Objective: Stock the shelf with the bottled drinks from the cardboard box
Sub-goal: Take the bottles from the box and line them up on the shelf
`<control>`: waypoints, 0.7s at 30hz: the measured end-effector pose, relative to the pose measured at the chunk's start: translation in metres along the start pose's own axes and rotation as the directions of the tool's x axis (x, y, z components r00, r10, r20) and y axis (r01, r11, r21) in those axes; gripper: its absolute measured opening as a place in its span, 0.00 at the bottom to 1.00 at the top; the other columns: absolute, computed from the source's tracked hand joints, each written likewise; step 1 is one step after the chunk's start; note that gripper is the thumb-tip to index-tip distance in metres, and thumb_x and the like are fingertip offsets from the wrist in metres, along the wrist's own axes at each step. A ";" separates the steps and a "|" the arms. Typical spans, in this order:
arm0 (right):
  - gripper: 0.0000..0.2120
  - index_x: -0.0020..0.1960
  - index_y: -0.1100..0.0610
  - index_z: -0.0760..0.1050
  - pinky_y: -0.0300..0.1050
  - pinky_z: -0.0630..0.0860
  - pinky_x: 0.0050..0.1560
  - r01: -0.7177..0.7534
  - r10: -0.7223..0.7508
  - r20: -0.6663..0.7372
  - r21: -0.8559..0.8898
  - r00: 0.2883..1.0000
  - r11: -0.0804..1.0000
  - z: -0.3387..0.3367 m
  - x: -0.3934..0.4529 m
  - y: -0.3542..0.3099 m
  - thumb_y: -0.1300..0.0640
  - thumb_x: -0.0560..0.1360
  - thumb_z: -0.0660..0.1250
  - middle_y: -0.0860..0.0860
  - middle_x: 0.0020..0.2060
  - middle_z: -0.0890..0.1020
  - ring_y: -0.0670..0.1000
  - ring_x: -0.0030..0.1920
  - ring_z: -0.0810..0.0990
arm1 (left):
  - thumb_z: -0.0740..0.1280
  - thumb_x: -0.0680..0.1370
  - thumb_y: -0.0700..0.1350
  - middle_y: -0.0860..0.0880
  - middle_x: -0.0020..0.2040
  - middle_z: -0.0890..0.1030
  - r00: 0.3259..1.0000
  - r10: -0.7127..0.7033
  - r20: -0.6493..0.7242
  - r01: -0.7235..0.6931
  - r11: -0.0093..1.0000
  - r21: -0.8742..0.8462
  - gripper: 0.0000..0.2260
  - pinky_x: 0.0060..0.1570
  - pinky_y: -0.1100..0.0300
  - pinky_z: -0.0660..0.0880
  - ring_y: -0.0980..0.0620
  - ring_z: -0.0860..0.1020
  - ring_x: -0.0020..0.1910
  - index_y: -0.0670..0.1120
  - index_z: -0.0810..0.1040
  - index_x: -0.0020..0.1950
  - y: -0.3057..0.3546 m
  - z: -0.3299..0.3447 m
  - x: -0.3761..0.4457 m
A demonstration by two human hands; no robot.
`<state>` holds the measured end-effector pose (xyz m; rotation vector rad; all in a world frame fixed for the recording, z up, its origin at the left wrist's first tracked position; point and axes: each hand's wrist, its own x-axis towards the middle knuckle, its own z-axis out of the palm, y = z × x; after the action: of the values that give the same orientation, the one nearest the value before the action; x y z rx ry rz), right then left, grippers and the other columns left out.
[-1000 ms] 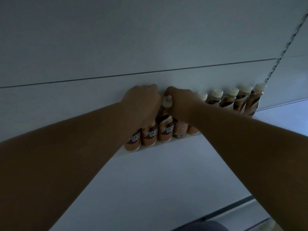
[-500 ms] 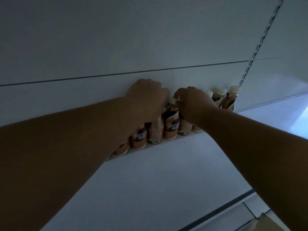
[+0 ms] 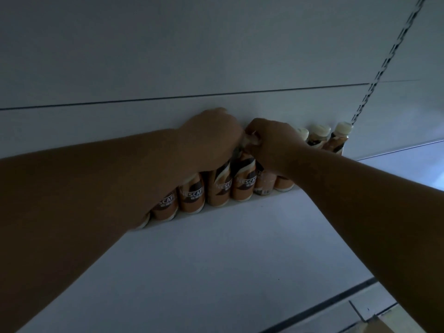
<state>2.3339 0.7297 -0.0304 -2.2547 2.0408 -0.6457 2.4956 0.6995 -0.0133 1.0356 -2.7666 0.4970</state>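
Observation:
A row of orange and brown bottled drinks (image 3: pixel 192 197) with cream caps stands along the back of a white shelf (image 3: pixel 216 248). Both my arms reach up to the row. My left hand (image 3: pixel 211 135) is closed over the tops of the bottles left of the middle. My right hand (image 3: pixel 269 138) grips the cap of one middle bottle (image 3: pixel 243 181), right beside the left hand. Three more capped bottles (image 3: pixel 318 135) stand at the right end of the row. The scene is dim.
The white back panel (image 3: pixel 216 56) rises behind the row. A slotted upright rail (image 3: pixel 384 63) runs down at the right. A corner of the cardboard box (image 3: pixel 384 320) shows at the bottom right, below the shelf's front edge.
My view has shifted slightly. Both hands stay on the bottle tops and have closed in on each other; the right hand now pinches the middle bottle's cap.

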 end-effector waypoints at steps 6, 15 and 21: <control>0.13 0.57 0.52 0.70 0.38 0.62 0.26 -0.004 0.004 0.026 -0.015 1.000 1.000 0.000 0.004 -0.002 0.51 0.75 0.67 0.49 0.37 0.73 0.45 0.32 0.71 | 0.67 0.74 0.53 0.45 0.48 0.78 0.993 0.007 -0.117 0.000 0.998 0.064 0.15 0.43 0.50 0.70 0.44 0.74 0.49 0.44 0.78 0.54 -0.002 0.002 -0.008; 0.11 0.57 0.54 0.71 0.40 0.66 0.29 0.031 -0.031 -0.005 -0.015 0.999 0.999 0.003 0.002 -0.005 0.57 0.76 0.65 0.52 0.40 0.76 0.52 0.38 0.76 | 0.69 0.75 0.49 0.41 0.50 0.76 0.984 -0.176 -0.017 0.175 0.984 -0.033 0.14 0.39 0.53 0.65 0.43 0.74 0.42 0.40 0.76 0.54 0.006 0.002 -0.005; 0.12 0.58 0.54 0.71 0.43 0.67 0.34 0.036 -0.036 -0.004 -0.010 0.999 0.999 0.003 0.003 -0.007 0.55 0.75 0.66 0.53 0.44 0.77 0.53 0.40 0.75 | 0.69 0.75 0.51 0.43 0.51 0.75 0.990 -0.120 -0.068 0.117 0.992 -0.049 0.16 0.40 0.55 0.64 0.43 0.76 0.47 0.42 0.77 0.56 0.000 0.007 -0.011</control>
<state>2.3419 0.7272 -0.0307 -2.3029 2.0137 -0.6439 2.5038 0.7032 -0.0227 1.1412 -2.6234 0.4446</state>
